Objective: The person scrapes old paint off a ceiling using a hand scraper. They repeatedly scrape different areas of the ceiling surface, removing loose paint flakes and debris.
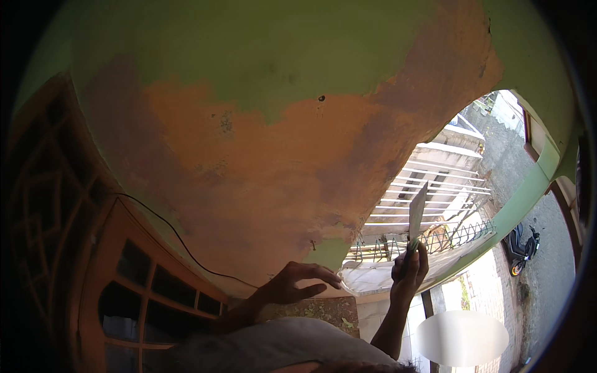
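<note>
Two hands show low in our view, both raised toward the wall [261, 155]. Our right hand [408, 271] is closed in a fist around the handle of a scraper [417, 211], whose flat grey blade stands nearly upright, tilted a little, its tip against the bright opening behind it and apart from the wall. Our left hand [297, 283] is half open, fingers spread and lightly curled, the fingertips pointing right; it pinches a thin pale flake [346, 285] at the wall's lower edge, just beside a green patch.

The wall itself is a broad sweep of bare orange and brown where green paint [249, 43] is gone; green remains along the top and right rim. A black cable [180, 239] runs down across it toward the left hand. To the left stands a wooden window frame [134, 292], close under the left forearm. Right of the scraper the room opens: white railings [429, 186], a fence, and far below a parked scooter [521, 248] on the street.
</note>
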